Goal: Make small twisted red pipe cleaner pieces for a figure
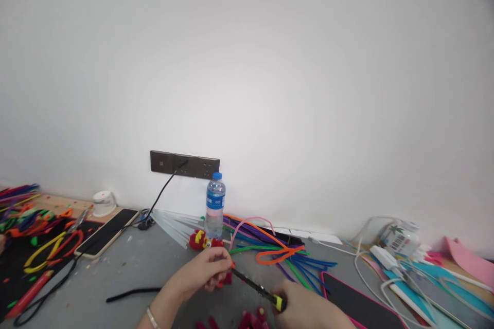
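Note:
My left hand (208,270) is closed, thumb and fingers pinched together, around a small red and yellow pipe-cleaner figure (197,239) with a googly eye. Part of the figure is hidden behind the fingers, and a bit of orange shows at the fingertips. In my right hand (299,306) are scissors (250,282) with dark blades and black and yellow handles. The blade tips reach to the fingertips of my left hand, right at the orange bit. Below the hands lie dark red fuzzy pieces (252,318), cut off by the lower edge of the picture.
A water bottle (215,205) stands behind my left hand. Colourful pipe cleaners (285,254) spread to its right, glue sticks (173,229) to its left. A phone (108,231) and a black pipe cleaner (133,293) lie left; white cables (363,267) tangle at the right.

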The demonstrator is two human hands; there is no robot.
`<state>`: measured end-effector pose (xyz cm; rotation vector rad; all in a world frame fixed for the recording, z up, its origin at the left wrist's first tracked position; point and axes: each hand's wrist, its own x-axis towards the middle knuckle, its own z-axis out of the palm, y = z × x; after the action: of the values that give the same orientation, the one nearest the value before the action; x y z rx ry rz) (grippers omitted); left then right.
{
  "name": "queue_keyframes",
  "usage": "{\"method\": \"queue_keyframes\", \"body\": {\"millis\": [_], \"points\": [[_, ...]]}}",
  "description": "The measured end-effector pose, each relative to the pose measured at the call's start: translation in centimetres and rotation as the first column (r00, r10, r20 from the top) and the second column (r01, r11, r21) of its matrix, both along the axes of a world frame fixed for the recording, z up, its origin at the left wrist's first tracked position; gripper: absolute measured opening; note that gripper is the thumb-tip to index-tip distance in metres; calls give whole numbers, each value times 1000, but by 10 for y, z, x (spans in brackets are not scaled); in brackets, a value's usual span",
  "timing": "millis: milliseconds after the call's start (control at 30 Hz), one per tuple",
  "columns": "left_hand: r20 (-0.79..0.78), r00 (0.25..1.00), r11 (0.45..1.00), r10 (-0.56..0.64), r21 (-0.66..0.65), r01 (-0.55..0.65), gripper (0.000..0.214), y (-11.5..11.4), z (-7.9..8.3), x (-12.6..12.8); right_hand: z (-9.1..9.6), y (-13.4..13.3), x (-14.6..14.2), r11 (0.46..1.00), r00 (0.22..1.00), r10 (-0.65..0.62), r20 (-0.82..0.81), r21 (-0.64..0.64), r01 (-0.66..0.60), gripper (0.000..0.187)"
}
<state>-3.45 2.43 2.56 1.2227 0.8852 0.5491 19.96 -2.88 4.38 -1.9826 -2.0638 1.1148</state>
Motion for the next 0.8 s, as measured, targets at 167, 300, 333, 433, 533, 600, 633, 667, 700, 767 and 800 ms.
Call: {"method": "queue_keyframes", "body": {"millis": [167,300,333,433,533,600,633,667,700,767,800], "points": [[7,1000,997,29,71,-29,24,1,0,0,-3,1,6,1000,1000,2,14,-8,-2,14],[18,996,988,85,125,-86,14,4,-7,-1,-4,1,7,1000,1000,-4,21,-6,4,17],[24,995,982,100,159,-103,14,6,-8,-2,-4,1,7,1000,999,-12,32,-10,13,18],[18,992,961,127,246,-127,18,9,-9,-5,-5,5,8,999,998,-46,46,-1,46,25],[-13,993,957,118,270,-111,20,11,-9,-7,-7,11,11,995,998,-59,-17,74,60,37],[-22,995,956,99,278,-89,20,11,-10,-7,-8,15,13,990,996,-80,-28,117,82,41],[-19,996,957,85,281,-76,18,11,-10,-7,-10,17,14,987,995,-103,-9,124,103,42],[-11,998,958,68,280,-62,16,11,-10,-8,-12,19,15,985,992,-129,18,121,126,42],[0,999,959,51,278,-49,16,10,-10,-8,-15,21,16,983,987,-153,46,114,147,43],[3,1000,962,17,271,-17,22,10,-9,-10,-22,25,19,978,979,-188,76,106,180,44],[-11,1000,962,3,272,0,23,9,-9,-11,-26,28,20,974,976,-205,80,116,195,44]]}}
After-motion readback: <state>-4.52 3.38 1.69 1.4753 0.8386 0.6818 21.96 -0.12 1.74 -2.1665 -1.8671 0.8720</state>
